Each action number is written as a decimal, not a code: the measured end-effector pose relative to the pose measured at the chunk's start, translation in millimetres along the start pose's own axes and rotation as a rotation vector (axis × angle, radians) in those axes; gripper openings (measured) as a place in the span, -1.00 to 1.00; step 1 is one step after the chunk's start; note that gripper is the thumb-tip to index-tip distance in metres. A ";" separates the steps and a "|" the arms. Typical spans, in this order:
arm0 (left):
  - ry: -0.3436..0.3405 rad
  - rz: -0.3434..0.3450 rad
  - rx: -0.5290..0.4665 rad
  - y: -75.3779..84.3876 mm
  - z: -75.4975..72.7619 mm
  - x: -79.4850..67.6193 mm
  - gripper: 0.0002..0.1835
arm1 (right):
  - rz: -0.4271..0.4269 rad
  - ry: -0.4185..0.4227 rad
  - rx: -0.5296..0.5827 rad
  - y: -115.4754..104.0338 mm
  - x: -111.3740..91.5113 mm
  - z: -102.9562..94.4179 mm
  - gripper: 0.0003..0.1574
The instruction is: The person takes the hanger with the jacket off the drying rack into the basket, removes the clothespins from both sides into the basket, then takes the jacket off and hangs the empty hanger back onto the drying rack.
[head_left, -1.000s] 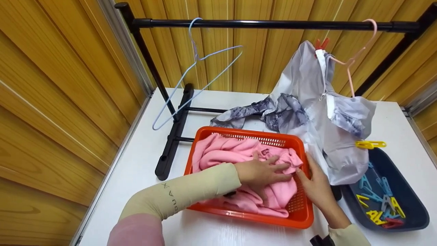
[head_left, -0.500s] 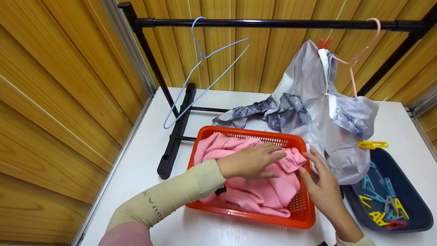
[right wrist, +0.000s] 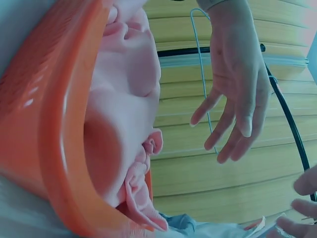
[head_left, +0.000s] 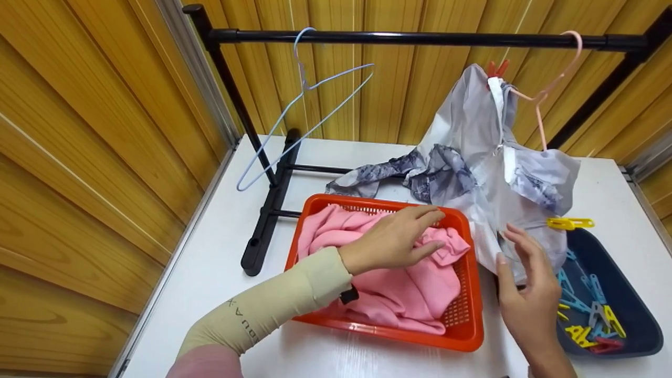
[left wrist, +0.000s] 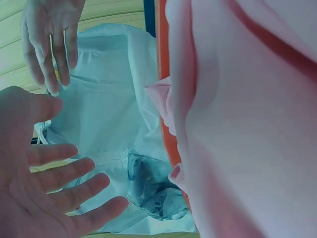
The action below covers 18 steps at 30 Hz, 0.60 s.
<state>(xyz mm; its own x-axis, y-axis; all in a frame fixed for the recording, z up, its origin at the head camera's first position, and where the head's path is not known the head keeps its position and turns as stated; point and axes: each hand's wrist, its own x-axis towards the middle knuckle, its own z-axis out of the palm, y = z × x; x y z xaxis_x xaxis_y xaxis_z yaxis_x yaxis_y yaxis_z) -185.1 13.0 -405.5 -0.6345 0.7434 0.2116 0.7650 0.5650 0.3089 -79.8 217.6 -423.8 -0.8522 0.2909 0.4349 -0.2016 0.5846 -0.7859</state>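
Note:
My left hand (head_left: 399, 236) hovers over the pink garment (head_left: 415, 294), its fingers spread and holding nothing; the left wrist view shows the open palm. The garment lies bunched inside an orange-red plastic basket (head_left: 388, 332). To the right of the basket, my right hand (head_left: 530, 294) is in the air with fingers loosely bent, in front of a grey-white garment (head_left: 472, 131) with dark patterned parts. That garment hangs from a pink hanger (head_left: 542, 118), with a red clothespin (head_left: 497, 68) at its top and a yellow clothespin (head_left: 569, 223) low on its right.
A black rack (head_left: 399, 38) stands across the white table (head_left: 205, 273). A blue hanger (head_left: 304, 136) hangs bare on its left part. At the right, a dark blue bin (head_left: 643, 320) holds several yellow, blue, grey and red clothespins. Wood-look walls (head_left: 94, 157) close in behind and left.
My left hand has lifted off the pink garment and sits above it. My right hand has left the basket's right rim and moved right, in front of the grey-white garment.

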 end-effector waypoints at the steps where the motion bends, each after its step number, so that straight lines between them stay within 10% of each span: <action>1: 0.011 -0.010 -0.008 1.1 -0.1 1.1 -0.40 | -0.026 0.035 0.021 0.9 -0.4 -1.1 -0.50; 8: 0.038 -0.048 -0.054 10.1 6.8 9.9 -0.43 | -0.122 0.251 0.119 7.2 -2.6 -8.3 -0.57; 18: 0.049 -0.099 -0.136 20.7 13.7 25.4 -0.33 | 0.171 0.309 -0.004 15.4 -0.4 -17.7 -0.24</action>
<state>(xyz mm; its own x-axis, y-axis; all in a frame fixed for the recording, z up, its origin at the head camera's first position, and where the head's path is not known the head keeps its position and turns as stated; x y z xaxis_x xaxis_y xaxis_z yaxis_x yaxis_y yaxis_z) -183.9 48.5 -406.5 -0.7134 0.6661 0.2178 0.6785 0.5787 0.4526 -74.0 239.9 -428.3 -0.6870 0.5998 0.4103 -0.0665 0.5103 -0.8574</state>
